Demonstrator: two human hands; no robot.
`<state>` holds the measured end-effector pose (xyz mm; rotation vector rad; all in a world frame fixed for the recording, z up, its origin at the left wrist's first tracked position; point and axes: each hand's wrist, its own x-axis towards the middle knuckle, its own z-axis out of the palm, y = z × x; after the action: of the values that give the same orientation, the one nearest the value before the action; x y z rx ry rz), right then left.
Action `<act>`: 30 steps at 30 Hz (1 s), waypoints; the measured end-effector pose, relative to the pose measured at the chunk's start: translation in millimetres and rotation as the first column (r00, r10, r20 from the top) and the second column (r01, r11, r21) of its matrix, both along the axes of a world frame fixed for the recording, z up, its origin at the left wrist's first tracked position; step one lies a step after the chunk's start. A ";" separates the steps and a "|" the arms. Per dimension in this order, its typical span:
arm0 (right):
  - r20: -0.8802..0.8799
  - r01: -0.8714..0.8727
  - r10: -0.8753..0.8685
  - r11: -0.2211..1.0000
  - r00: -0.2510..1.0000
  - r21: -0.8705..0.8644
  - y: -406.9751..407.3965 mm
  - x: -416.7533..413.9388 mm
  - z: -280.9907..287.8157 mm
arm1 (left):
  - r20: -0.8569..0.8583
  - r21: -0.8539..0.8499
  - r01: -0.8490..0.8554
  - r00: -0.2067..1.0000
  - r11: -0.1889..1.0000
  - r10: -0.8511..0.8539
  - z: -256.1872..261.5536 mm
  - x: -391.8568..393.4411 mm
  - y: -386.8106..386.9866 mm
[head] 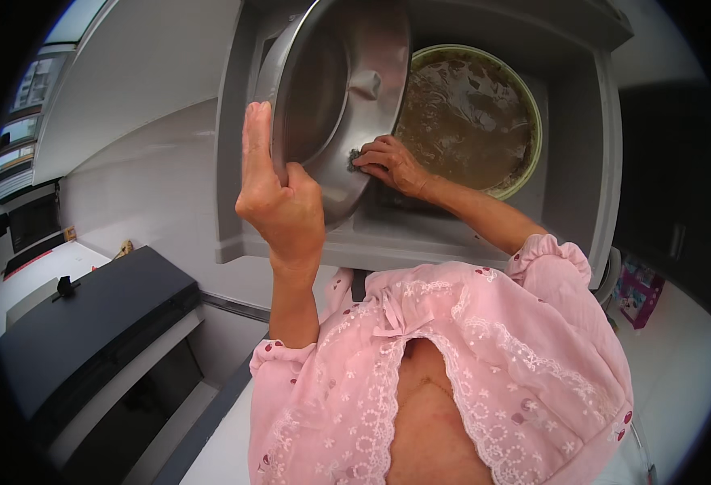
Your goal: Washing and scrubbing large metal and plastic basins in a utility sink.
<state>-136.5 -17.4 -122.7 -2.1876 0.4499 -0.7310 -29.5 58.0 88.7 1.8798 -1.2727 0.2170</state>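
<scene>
A large stainless steel basin [379, 112], dented on its inner wall, is tilted up on its side in the grey sink [567, 139]. My left hand [279, 188] grips its left rim, thumb inside and fingers along the outside. With my right hand [395, 163] I hold a dark scouring pad [353, 160] against the basin's inner wall near the lower right. Behind my right forearm stands a round pale-green tub [536, 130] filled with murky brown water [461, 115]. The basin's edge overlaps the tub's left side, hiding part of it.
The sink's front edge [355, 257] runs just before my body. To the left is a dark-topped cabinet [100, 327] with a small black object [64, 287] on it. A dark panel with a handle [676, 239] stands at the right, near a purple printed bag or box [639, 294].
</scene>
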 end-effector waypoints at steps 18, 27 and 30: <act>-0.080 0.075 -0.155 0.791 0.985 -0.607 -112.9 55.0 30.0 | -0.601 0.308 -0.038 0.767 0.951 0.225 -18.4 93.0 38.9; 0.226 -0.185 0.427 0.728 0.875 -0.660 -46.6 147.8 78.6 | -0.821 0.349 0.090 0.509 0.933 0.258 -69.2 109.9 48.8; 0.062 -0.082 0.144 0.812 0.988 -0.578 -78.4 120.1 40.7 | -0.841 0.364 0.092 0.461 0.927 0.285 -66.4 110.5 46.1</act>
<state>-16.4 -95.8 -82.0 -2.6905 0.0311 -1.0063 81.0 104.1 22.3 1.9016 -0.4426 -0.9384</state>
